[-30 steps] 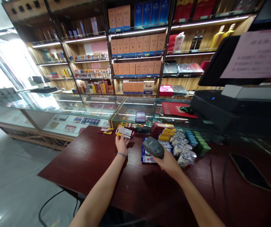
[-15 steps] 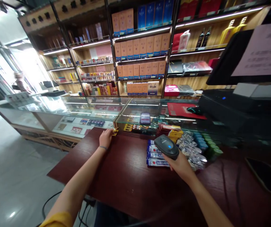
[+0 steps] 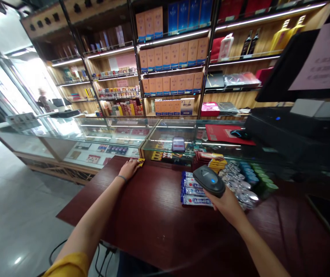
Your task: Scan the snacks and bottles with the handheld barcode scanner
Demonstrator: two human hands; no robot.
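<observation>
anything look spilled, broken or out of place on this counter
Nothing stands out. The dark red wooden counter is dry and unmarked, the blue-and-white packets lie stacked, the right hand holds the grey barcode scanner, and the left hand rests on a small yellow-and-red packet.

A dark grey scanner (image 3: 209, 180) with a blue light, blue-and-white packs (image 3: 192, 190), a yellow-and-red packet (image 3: 140, 162), a yellow sleeve (image 3: 67, 266), all over a dark red wood-grain worktop (image 3: 153, 215).
</observation>
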